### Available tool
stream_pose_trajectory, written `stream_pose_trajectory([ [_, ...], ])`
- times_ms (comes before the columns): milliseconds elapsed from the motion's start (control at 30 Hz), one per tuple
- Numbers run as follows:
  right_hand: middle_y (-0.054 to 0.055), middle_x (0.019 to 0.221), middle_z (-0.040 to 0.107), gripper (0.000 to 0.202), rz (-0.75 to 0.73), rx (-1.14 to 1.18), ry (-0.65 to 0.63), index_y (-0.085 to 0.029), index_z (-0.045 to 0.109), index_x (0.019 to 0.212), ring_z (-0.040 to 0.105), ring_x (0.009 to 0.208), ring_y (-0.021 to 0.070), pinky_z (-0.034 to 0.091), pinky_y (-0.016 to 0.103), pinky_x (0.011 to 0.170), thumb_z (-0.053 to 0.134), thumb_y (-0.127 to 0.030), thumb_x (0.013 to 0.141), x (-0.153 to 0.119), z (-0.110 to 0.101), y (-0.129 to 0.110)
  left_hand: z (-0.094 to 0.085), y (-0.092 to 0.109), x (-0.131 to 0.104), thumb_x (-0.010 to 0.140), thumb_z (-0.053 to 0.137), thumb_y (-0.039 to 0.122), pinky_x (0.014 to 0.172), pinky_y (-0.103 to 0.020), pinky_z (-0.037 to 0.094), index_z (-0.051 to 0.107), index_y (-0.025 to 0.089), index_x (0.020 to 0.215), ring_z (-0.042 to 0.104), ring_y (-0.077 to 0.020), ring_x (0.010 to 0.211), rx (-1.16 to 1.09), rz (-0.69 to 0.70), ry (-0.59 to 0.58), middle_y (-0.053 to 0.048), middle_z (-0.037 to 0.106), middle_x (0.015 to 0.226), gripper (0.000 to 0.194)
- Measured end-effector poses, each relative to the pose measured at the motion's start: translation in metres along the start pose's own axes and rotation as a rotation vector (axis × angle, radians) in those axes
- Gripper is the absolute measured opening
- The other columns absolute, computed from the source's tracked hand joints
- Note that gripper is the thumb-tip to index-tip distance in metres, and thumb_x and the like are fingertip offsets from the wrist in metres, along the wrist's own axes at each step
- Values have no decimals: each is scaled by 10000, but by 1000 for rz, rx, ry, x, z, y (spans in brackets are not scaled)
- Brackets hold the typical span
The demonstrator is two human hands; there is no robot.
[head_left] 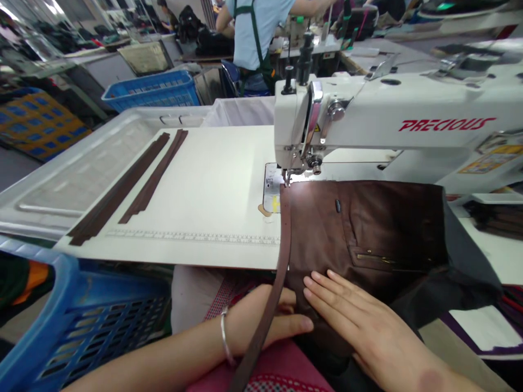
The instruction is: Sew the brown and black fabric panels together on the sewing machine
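Observation:
A dark brown leather-like panel (318, 223) with a zipped pocket lies under the needle of a white sewing machine (368, 109). Along its left edge a narrow brown strip (285, 234) runs from the presser foot down over my left wrist area. My left hand (278, 321) is at the panel's lower left edge, thumb outstretched, its other fingers curled and partly hidden behind the strip and the panel, gripping the panel's edge. Flat on the panel, just to the right, rests my right hand (351, 316), fingers stretched out and holding nothing.
Several brown strips (122, 185) lie on the white table (220, 190) at the left, above a printed ruler. A blue basket (102, 321) stands at lower left, a clear plastic tray (73, 174) behind the table. Beyond, a person in a light blue shirt (255, 32).

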State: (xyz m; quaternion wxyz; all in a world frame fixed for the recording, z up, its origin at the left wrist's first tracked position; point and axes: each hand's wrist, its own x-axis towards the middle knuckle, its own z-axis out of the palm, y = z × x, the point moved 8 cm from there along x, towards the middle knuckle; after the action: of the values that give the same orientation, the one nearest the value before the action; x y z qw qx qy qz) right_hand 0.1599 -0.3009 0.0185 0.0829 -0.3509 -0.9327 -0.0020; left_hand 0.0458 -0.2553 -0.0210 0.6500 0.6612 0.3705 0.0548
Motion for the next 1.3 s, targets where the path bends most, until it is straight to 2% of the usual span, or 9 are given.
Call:
stream_pose_trajectory([
  [100, 84, 1483, 347, 708, 27, 25, 35, -104, 425, 1392, 293, 1372, 231, 397, 437, 1070, 381, -5, 693, 0, -4, 0, -60, 37, -23, 744, 683, 524, 718, -331, 496, 615, 136, 923, 567, -191, 768, 555, 184, 536, -53, 621, 819, 433],
  [167, 74, 1479, 356, 757, 40, 44, 50, -114, 445, 1383, 318, 1362, 232, 414, 432, 1057, 394, -24, 633, 0, -7, 1, -73, 61, -28, 789, 670, 430, 884, -422, 471, 589, 130, 1094, 548, -251, 991, 830, 394, 690, -126, 607, 1063, 435],
  [233, 67, 1481, 352, 800, 54, 55, 49, -123, 447, 1383, 338, 1352, 236, 434, 435, 1038, 397, -42, 589, 0, -8, 1, -68, 66, -15, 876, 563, 259, 980, -426, 432, 562, 153, 1197, 509, -238, 1121, 949, 546, 551, -130, 566, 1216, 338],
  [333, 60, 1483, 350, 814, 71, 80, 37, -131, 452, 1381, 359, 1341, 235, 444, 435, 1030, 401, -60, 572, 1, -9, 3, -66, 61, 6, 913, 458, 147, 980, -356, 450, 605, 160, 1153, 557, -175, 1069, 881, 595, 348, -76, 635, 1143, 282],
  [600, 64, 1465, 384, 797, 87, 138, 36, -133, 469, 1366, 390, 1321, 248, 430, 461, 1042, 407, -69, 574, 2, -10, 5, -88, 61, 22, 988, 367, 383, 850, -312, 501, 702, 147, 910, 639, -167, 909, 709, 348, 351, -55, 695, 910, 417],
  [733, 53, 1458, 397, 788, 88, 137, 46, -139, 480, 1357, 405, 1311, 242, 439, 448, 1034, 408, -77, 575, 3, -11, 5, -83, 66, 24, 995, 357, 352, 866, -321, 494, 696, 140, 966, 626, -168, 929, 770, 388, 337, -54, 688, 928, 401],
  [967, 53, 1368, 511, 627, 11, -58, 110, -147, 576, 1258, 497, 1234, 209, 513, 357, 950, 409, -97, 655, 11, -17, 1, -45, 54, 7, 944, 462, 260, 961, -410, 459, 515, 171, 1292, 519, -243, 1127, 1187, 485, 263, -110, 554, 1244, 362],
  [1133, 76, 1226, 626, 422, -184, -267, 126, -143, 628, 1172, 617, 1070, 217, 571, 306, 808, 406, -157, 813, 14, -16, -4, -44, 48, 3, 958, 421, 254, 1058, -412, 391, 484, 188, 1304, 485, -216, 1176, 1191, 517, 299, -88, 533, 1280, 357],
  [1300, 38, 1257, 613, 370, -159, -163, 165, -173, 603, 1207, 565, 1138, 170, 462, 255, 975, 402, -173, 896, 16, -18, 7, -52, 54, 7, 959, 412, 245, 1130, -423, 300, 512, 194, 1266, 511, -189, 1127, 1164, 539, 325, -67, 560, 1227, 327],
])
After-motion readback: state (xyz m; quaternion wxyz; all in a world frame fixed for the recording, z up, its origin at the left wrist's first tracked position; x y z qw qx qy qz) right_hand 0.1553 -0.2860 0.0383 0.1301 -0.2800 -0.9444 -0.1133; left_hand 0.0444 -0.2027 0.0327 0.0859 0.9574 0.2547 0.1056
